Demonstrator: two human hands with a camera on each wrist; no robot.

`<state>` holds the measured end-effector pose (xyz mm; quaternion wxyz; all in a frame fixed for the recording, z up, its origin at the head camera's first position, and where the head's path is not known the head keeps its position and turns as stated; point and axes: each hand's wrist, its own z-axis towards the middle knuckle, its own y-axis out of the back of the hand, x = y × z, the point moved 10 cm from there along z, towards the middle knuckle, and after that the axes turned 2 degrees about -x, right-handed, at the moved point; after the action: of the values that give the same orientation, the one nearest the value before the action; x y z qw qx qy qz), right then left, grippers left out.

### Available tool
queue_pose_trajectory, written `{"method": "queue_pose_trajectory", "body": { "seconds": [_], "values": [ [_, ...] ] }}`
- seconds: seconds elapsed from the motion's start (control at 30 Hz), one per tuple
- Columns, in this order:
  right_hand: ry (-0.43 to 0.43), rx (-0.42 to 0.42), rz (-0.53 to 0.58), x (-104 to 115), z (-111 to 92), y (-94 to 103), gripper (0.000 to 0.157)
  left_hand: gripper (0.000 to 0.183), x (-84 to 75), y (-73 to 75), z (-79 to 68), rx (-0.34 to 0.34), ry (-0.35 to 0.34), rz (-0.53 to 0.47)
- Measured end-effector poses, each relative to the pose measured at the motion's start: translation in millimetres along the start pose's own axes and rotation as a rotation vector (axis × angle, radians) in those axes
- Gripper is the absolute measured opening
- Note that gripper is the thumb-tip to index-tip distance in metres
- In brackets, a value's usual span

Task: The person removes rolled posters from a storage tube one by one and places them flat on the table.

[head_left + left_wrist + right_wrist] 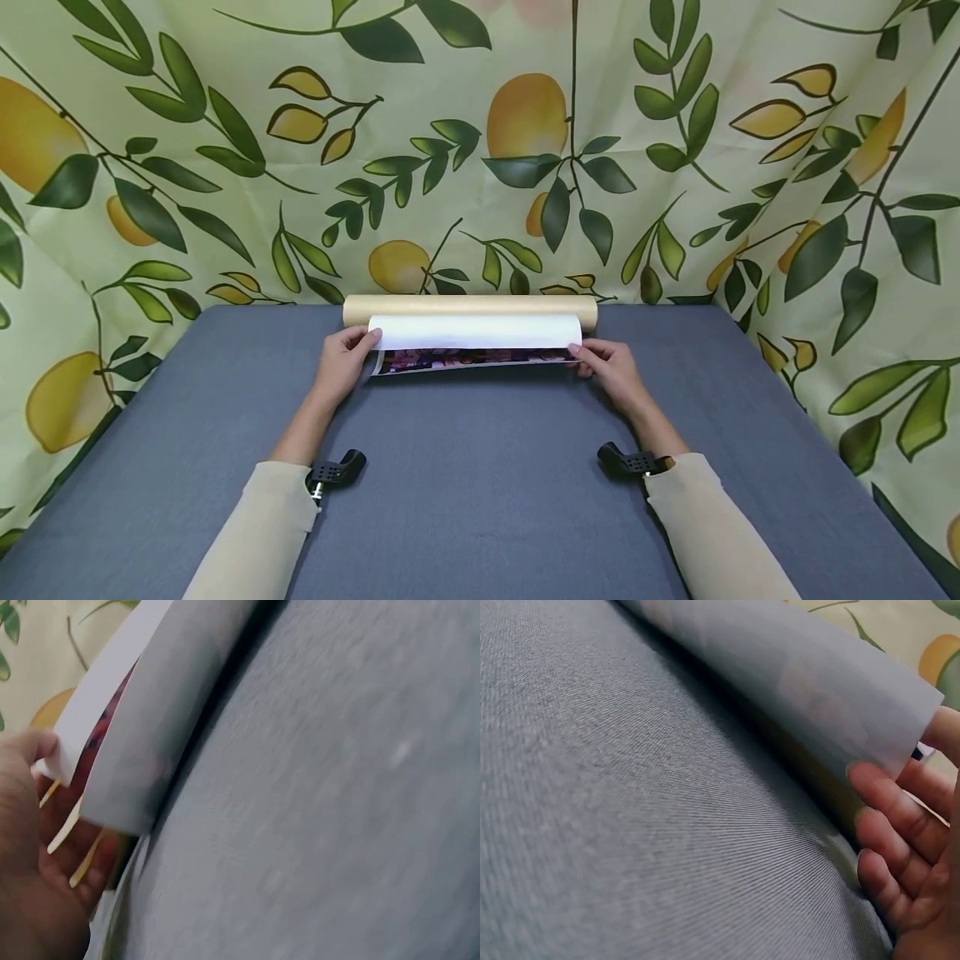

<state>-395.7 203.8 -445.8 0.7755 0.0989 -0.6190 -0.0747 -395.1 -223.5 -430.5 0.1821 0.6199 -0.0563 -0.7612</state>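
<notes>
A loosely curled poster point(472, 332) is held up between my hands near the far edge of the table. Its outside is plain white, and a dark purple and pink print shows within the curl. My left hand point(345, 358) pinches the left end, its thumb on the white face; in the left wrist view that thumb presses the upper paper edge point(112, 682). At the other end, my right hand point(609, 372) grips the paper between thumb and fingers. In the right wrist view, its fingers point(900, 802) curl at the corner, and the print shows faintly through the back.
Directly behind the poster, a tan roll point(465, 307) lies along the back edge of the table. A blue-grey cloth point(480, 483) covers the table. Fabric printed with lemons and leaves point(420, 167) hangs behind and at both sides.
</notes>
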Motion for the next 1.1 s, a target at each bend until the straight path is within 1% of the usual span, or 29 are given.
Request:
{"method": "queue_pose_trajectory", "body": {
  "seconds": [0.1,0.17,0.23,0.3,0.37,0.47,0.57,0.67,0.77,0.83,0.97,1.1],
  "values": [
    [0.000,-0.001,-0.021,-1.5,-0.1,-0.4,0.030,0.035,-0.9,2.0,-1.5,-0.052,0.034,-0.045],
    [0.008,0.017,-0.031,-1.6,-0.2,-1.3,0.031,0.039,-2.9,4.2,-2.8,-0.086,0.041,-0.079],
    [0.008,0.037,-0.021,-2.0,-0.1,-2.1,0.032,0.044,-6.1,7.7,-3.6,-0.124,0.032,-0.115],
    [0.008,0.063,-0.001,-1.3,-0.3,-2.8,0.034,0.042,-10.0,10.6,-3.4,-0.156,0.005,-0.125],
    [0.001,0.085,0.017,-1.3,-0.5,-3.1,0.036,0.036,-15.4,11.6,-3.3,-0.164,-0.033,-0.100],
    [-0.010,0.108,0.038,-0.8,-0.7,-3.1,0.040,0.033,-22.3,8.8,-2.5,-0.129,-0.081,-0.030],
    [-0.013,0.120,0.036,-1.0,-0.6,-2.7,0.043,0.041,-26.6,5.0,-1.9,-0.068,-0.105,0.030],
    [-0.014,0.118,0.020,-1.6,-0.5,-1.5,0.041,0.044,-29.6,5.5,-1.1,-0.046,-0.115,0.051],
    [-0.010,0.105,0.010,-2.2,-0.6,1.4,0.041,0.036,-33.5,10.6,-0.5,-0.080,-0.127,0.077],
    [-0.013,0.098,0.022,-3.1,-0.8,3.6,0.045,0.032,-35.5,13.1,-0.4,-0.102,-0.128,0.097],
    [-0.030,0.090,0.100,-6.2,-0.8,6.4,0.050,0.030,-37.3,17.1,-0.2,-0.145,-0.111,0.112],
    [-0.063,0.043,0.172,-10.9,0.6,10.5,0.050,0.036,-39.3,23.2,-0.2,-0.201,-0.094,0.118]
  ]
}}
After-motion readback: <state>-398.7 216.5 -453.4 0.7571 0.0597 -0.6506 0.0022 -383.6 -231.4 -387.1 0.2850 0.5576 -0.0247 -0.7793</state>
